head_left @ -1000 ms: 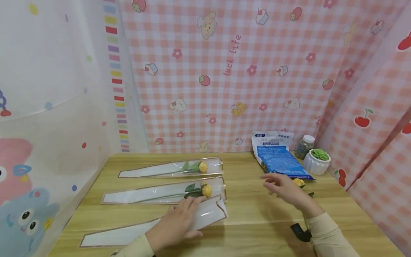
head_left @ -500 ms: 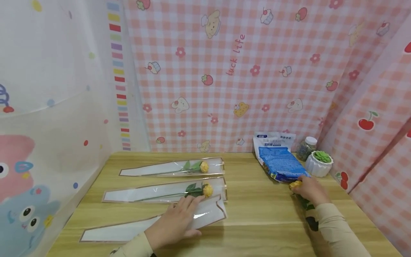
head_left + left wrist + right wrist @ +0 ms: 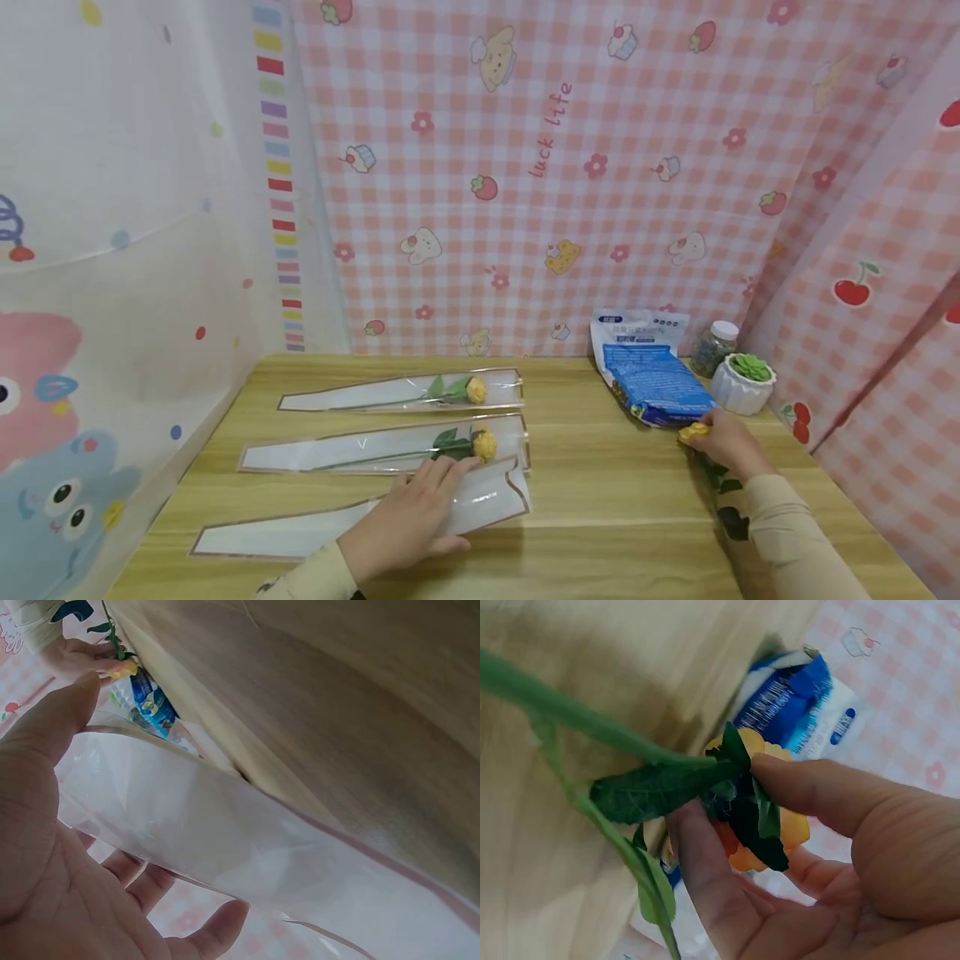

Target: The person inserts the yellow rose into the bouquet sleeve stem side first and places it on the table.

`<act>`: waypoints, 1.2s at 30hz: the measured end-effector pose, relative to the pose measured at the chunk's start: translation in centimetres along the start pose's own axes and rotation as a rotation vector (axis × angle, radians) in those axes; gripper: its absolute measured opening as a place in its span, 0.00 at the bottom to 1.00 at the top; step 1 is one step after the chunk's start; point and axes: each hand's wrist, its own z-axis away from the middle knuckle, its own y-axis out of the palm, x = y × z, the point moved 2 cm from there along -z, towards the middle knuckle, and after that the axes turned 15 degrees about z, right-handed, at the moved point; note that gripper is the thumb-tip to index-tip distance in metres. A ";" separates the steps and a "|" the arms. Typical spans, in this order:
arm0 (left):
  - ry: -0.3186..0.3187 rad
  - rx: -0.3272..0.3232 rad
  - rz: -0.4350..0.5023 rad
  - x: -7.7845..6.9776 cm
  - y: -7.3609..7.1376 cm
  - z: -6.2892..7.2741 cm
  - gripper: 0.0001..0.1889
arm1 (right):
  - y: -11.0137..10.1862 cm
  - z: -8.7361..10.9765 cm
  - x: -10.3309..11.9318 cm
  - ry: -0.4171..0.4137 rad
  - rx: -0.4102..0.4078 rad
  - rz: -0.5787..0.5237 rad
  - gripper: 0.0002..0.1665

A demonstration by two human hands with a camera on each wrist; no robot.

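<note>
My left hand (image 3: 416,517) holds the nearest clear-and-white flower sleeve (image 3: 262,533) close to its wide end, thumb at the near edge and fingers at the far one. In the left wrist view, this sleeve (image 3: 202,810) passes between thumb and fingers. At the right, my right hand (image 3: 731,446) pinches a yellow rose (image 3: 694,432) just under its bloom. The right wrist view shows thumb and finger at the base of the bloom (image 3: 799,829), among dark green leaves (image 3: 649,791). Its stem (image 3: 592,724) extends away to the left there.
Two sleeves, each with a yellow rose inside, lie beyond my left hand: a middle sleeve (image 3: 285,458) and a far sleeve (image 3: 322,400). Back right stand a blue-and-white bag (image 3: 652,379), a lidded jar (image 3: 712,348) and a potted succulent (image 3: 742,385). Patterned curtains (image 3: 450,167) border the table.
My right hand has moved right and down to the loose rose and taken hold of it. The left hand has stayed with the near sleeve.
</note>
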 end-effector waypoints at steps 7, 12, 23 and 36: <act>-0.010 0.011 0.018 -0.2 0.0 0.0 0.52 | -1.4 1.1 0.9 -0.039 0.017 -0.129 0.26; -0.008 0.008 0.019 -0.2 0.0 -0.1 0.52 | -3.6 2.3 2.3 -0.080 -0.014 -0.192 0.34; -0.005 0.008 0.006 0.1 0.2 -0.2 0.52 | -6.5 4.9 6.3 0.006 -0.341 -0.290 0.39; -0.004 0.008 -0.002 0.1 0.1 -0.4 0.52 | -7.2 7.5 9.5 0.127 -0.765 -0.577 0.28</act>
